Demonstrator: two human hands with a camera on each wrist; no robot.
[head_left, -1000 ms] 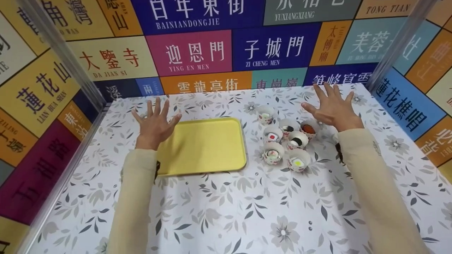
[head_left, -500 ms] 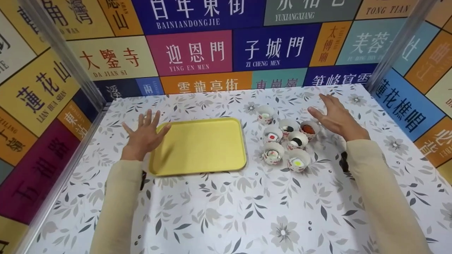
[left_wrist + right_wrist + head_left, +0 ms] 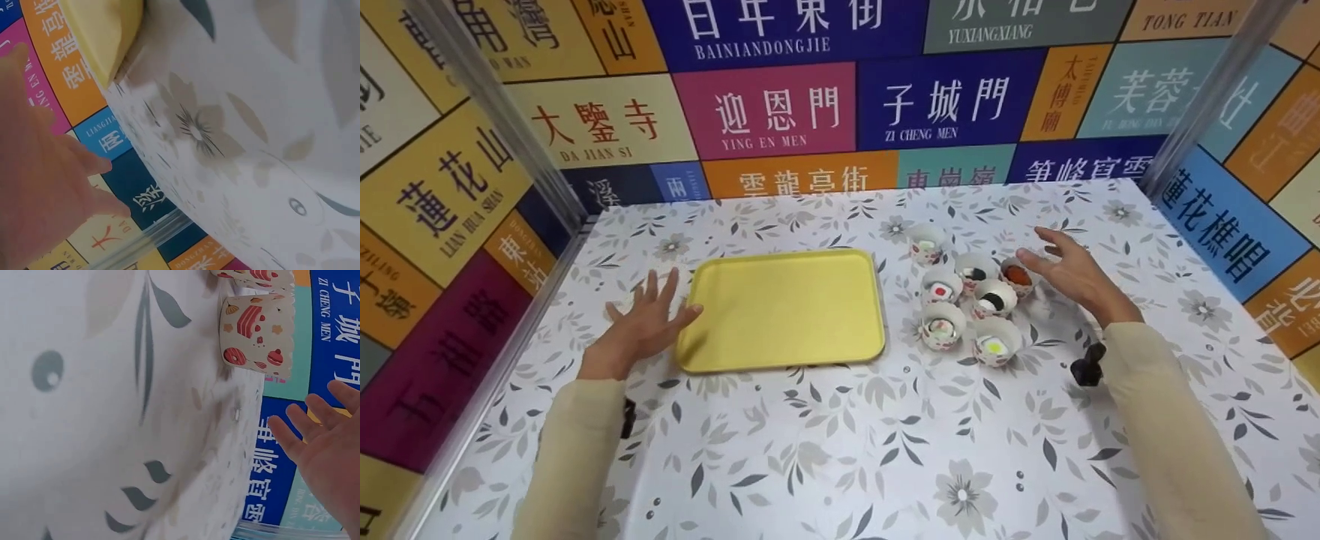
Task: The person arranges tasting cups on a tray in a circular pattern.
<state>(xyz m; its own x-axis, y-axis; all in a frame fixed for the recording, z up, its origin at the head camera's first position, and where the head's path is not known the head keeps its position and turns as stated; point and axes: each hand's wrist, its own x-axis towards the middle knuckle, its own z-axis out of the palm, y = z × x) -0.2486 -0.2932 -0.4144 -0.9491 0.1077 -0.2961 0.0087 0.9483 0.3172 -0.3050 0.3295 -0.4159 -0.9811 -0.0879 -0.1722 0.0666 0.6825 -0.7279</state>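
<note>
My left hand (image 3: 639,324) hovers by the left end of a yellow tray (image 3: 784,311), fingers spread and holding nothing. In the left wrist view the same hand (image 3: 50,174) stays apart from the tray's corner (image 3: 109,39). Just right of a cluster of paper cups is my right hand (image 3: 1076,276), also holding nothing. Closest to it stands the cup with orange-red contents (image 3: 1017,276). Other cups hold small sushi-like pieces, among them one with a yellow centre (image 3: 995,348), one with a black band (image 3: 992,301) and one with a red centre (image 3: 940,290). A paper cup (image 3: 256,334) shows cake prints.
A flowered white cloth (image 3: 840,442) covers the table. Behind it rises a wall of coloured sign panels (image 3: 765,109), with more panels at both sides. Dark wrist mounts (image 3: 1087,365) sit under the sleeves.
Both hands have drawn back toward the body and lower in the head view. The left one has also shifted left, off the tray. Tray and cups stay put.
</note>
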